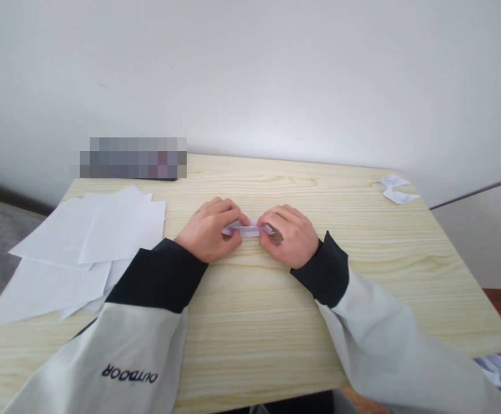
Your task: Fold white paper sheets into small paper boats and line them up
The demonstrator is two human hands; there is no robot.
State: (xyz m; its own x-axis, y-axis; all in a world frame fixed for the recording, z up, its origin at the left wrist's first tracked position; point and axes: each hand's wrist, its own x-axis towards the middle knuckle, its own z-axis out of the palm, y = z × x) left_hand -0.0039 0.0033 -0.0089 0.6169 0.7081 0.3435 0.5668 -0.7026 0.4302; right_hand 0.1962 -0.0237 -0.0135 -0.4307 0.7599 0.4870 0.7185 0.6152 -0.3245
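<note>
Left hand (pixel 209 233) and right hand (pixel 291 237) pinched the ends of a folded paper (pixel 250 230) on the desk (pixel 250 328). It looked light, thin and easily creased, best held at those ends.

Only 1 legible word: "OUTDOOR", dark caps, printed on the pale forearm of the left sleeve (pixel 129 368), well back from the left hand (pixel 209 230). From the head cam it reads upside down. Pixelated patch (pixel 133 158) at far edge of table (pixel 250 345): unreadable.
</note>
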